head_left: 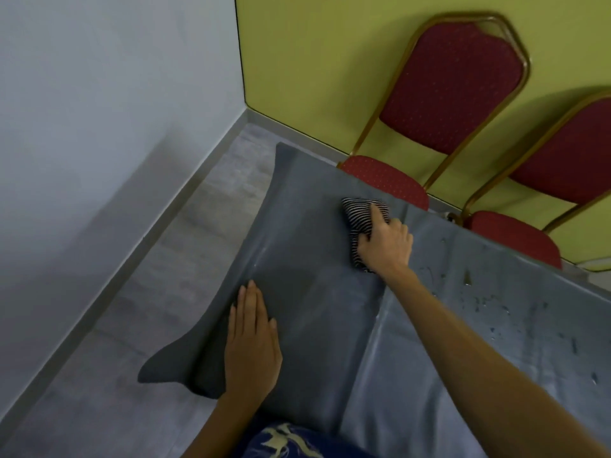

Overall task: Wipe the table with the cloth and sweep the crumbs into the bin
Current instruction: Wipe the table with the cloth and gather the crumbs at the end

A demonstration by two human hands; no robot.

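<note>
A grey cover lies over the table (pixel 314 309) and hangs off its left end. My right hand (pixel 385 244) presses a black-and-white striped cloth (pixel 358 214) onto the far side of the table, fingers closed over it. My left hand (pixel 253 342) lies flat with fingers together on the table's left edge, holding nothing. Small dark specks and wet spots (pixel 496 305) are scattered over the right part of the table. No bin is in view.
Two red padded chairs with gold frames (pixel 439 104) (pixel 542 206) stand behind the table against a yellow-green wall. A grey floor (pixel 185 233) and a pale wall lie to the left of the table.
</note>
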